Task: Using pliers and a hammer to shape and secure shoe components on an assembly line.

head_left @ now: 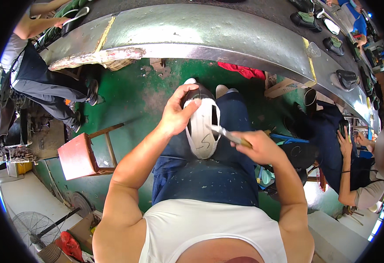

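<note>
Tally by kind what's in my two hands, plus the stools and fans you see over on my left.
Shoe, in the left hand: 1
Wooden-handled tool, in the right hand: 1
Red-seated stool: 1
Wire-caged fan: 1
Total: 4

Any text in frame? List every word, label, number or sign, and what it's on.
Shoe in the left hand: dark handwritten mark on its pale underside; not copied out here.
Dark rounded thing right of the right hand: faint mark, too blurred to read.
No other text readable.
</note>
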`<state>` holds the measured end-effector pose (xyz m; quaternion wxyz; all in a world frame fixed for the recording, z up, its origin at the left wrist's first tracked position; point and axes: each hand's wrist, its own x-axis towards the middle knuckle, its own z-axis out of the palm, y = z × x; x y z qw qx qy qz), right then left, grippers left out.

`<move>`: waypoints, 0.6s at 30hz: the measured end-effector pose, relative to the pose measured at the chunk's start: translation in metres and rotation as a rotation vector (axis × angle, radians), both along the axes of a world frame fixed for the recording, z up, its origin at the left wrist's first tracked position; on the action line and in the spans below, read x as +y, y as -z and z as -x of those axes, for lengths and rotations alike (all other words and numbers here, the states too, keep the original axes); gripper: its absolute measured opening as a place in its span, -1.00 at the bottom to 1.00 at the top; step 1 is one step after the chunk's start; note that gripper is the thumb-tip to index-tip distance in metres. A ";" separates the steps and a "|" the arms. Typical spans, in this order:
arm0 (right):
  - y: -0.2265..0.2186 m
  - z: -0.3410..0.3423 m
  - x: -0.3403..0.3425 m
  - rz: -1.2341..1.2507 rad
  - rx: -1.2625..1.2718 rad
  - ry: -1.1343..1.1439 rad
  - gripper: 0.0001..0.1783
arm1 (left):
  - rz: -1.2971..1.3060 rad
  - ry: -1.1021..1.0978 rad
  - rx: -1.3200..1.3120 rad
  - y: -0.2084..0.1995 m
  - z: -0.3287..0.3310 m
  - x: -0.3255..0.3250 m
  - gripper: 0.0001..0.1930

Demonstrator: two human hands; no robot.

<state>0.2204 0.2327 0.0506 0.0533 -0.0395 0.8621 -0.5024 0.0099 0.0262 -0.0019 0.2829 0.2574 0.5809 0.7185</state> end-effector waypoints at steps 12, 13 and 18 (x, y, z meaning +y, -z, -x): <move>0.010 0.011 -0.058 0.600 0.347 0.332 -0.56 | 0.031 0.117 0.732 -0.063 -0.090 -0.035 -0.11; 0.010 0.011 -0.058 0.604 0.341 0.330 -0.56 | 0.036 0.115 0.728 -0.063 -0.094 -0.035 -0.11; 0.008 0.009 -0.059 0.457 0.364 0.373 -0.63 | 0.141 -0.008 0.832 -0.057 -0.112 -0.039 -0.14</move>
